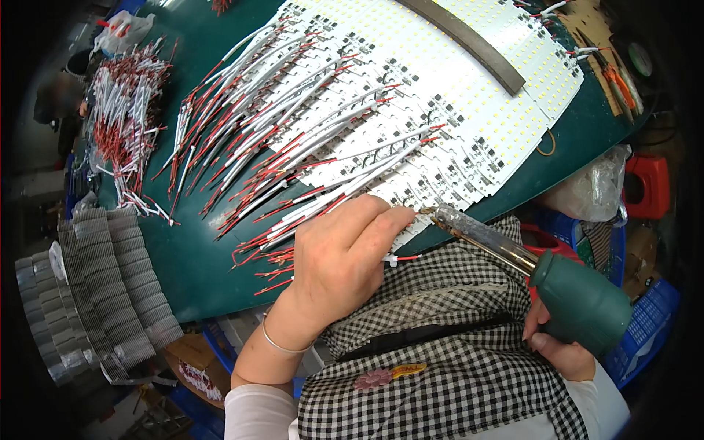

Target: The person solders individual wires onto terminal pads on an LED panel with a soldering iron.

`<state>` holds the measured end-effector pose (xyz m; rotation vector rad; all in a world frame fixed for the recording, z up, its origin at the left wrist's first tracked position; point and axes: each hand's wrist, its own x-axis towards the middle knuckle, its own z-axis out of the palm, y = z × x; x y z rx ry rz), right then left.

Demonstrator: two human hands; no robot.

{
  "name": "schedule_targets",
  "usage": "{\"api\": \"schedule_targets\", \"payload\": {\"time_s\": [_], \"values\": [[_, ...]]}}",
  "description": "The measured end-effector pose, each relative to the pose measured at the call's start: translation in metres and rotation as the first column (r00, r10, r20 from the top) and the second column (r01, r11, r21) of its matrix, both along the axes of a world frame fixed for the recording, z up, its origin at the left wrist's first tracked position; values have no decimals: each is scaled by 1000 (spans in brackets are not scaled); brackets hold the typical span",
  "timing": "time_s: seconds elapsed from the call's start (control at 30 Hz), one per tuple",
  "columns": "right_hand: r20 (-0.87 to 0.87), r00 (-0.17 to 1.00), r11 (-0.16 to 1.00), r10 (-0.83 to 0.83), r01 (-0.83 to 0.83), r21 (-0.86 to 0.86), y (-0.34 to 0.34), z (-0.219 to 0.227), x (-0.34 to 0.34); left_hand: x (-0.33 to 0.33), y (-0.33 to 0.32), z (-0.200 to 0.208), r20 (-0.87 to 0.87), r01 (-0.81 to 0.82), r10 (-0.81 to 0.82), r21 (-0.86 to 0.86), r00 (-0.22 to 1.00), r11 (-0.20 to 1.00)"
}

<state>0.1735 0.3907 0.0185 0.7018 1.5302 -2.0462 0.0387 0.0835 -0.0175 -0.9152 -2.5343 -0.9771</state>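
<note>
My left hand (345, 257) rests on the near edge of a row of white LED circuit boards (440, 95), its fingers pinching a white and red wire (400, 259) against a board. In my right hand (561, 348) is a soldering iron with a green handle (583, 304). Its metal barrel (484, 235) points up and left, and the tip sits at the board edge right beside my left fingertips. Many red and white wire leads (279, 117) fan out from the boards to the left.
The boards lie on a dark green table (191, 249). A loose heap of red and white wires (128, 110) sits at the far left. Stacks of ribbed grey metal parts (110, 286) stand at the left edge. A dark curved strip (469, 40) lies across the boards. Hand tools (612, 70) lie far right.
</note>
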Motion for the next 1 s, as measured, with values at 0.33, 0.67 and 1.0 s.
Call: {"api": "schedule_targets", "payload": {"time_s": [0.33, 0.67, 1.0], "values": [[-338, 880, 880, 334, -163, 446, -12, 10, -14, -1, 2, -5, -115, -8, 5, -26, 993, 1000], [-665, 745, 929, 55, 206, 309, -6, -3, -16, 3, -1, 2, -63, -20, 18, -38, 998, 999], [-716, 680, 963, 159, 52, 263, 20, -13, -27, 10, -10, 25, -312, -134, 138, 36, 940, 990]]}}
